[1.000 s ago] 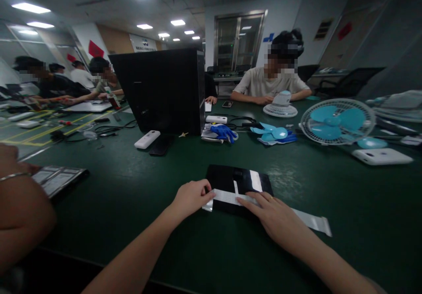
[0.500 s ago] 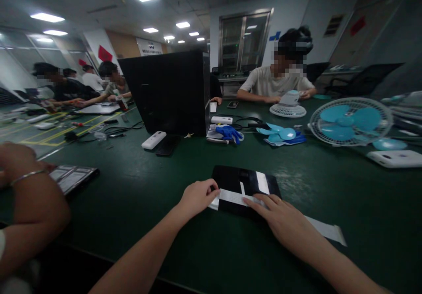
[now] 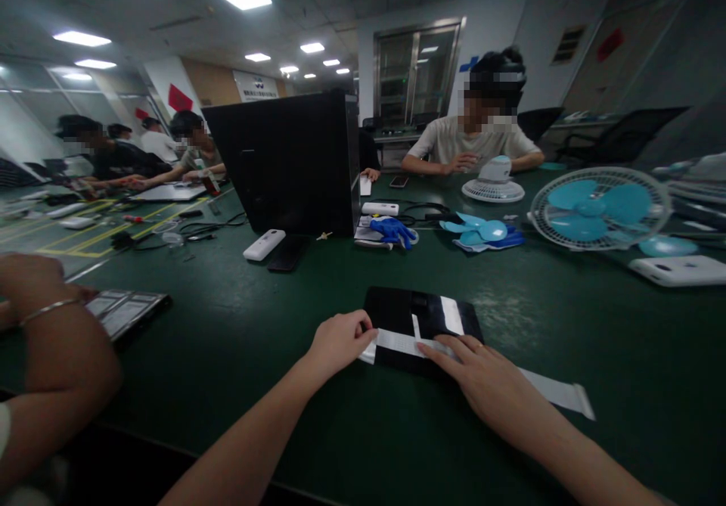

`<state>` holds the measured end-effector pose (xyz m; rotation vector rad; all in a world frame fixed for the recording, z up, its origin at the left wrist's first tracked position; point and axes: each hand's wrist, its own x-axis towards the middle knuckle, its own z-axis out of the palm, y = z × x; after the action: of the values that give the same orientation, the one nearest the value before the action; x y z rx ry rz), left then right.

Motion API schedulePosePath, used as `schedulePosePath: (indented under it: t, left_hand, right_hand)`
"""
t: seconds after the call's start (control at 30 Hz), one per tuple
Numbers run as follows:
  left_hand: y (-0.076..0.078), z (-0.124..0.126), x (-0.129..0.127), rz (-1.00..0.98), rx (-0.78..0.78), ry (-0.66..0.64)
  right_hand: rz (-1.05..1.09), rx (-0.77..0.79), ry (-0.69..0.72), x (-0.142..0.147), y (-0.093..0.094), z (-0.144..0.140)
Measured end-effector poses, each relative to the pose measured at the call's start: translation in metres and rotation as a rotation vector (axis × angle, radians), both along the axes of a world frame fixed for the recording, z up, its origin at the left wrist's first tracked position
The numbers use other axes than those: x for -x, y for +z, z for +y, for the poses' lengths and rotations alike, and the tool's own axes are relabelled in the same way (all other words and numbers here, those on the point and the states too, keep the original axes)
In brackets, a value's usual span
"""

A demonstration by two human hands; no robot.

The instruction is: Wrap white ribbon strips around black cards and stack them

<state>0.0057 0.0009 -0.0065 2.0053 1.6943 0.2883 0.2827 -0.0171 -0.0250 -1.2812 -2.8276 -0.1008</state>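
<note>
— On the green mat near the table's front edge, what have I got under my hands?

— A flat black panel (image 3: 423,328) with a white ribbon cable (image 3: 553,391) lying across its near side and trailing off to the right over the mat (image 3: 227,355).

— And the grip?

— My left hand (image 3: 339,342) is closed, pinching the cable's left end between thumb and fingers right at the panel's left edge. My right hand (image 3: 482,381) is open and flat, fingertips (image 3: 439,351) pressing the cable down onto the panel; it grips nothing.

— What worries me from here?

— I judge the cable could crease or skew if the left hand pulls while the right one pins it. The loose tail to the right is unsupported and could drag. Someone's forearm with a bracelet (image 3: 48,311) rests at far left beside a tray (image 3: 128,311), well apart, so a bump looks unlikely.
</note>
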Motion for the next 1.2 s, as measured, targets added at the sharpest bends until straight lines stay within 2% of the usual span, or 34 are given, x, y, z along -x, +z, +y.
schedulePosePath:
  t: [0.43, 0.97, 1.2]
  left_hand:
    - [-0.0011, -0.0005, -0.0009, 0.005, -0.038, 0.006]
    - [0.0003, -0.0010, -0.0006, 0.020, 0.014, 0.003]
    - [0.0012, -0.0014, -0.0020, 0.045, 0.013, -0.005]
  right_hand:
    - [0.025, -0.026, 0.012, 0.0025, 0.0028, -0.0008]
    - [0.023, -0.021, 0.007, 0.0023, 0.0027, -0.0014]
    - [-0.054, -0.002, -0.013, 0.0039, 0.0013, -0.0017]
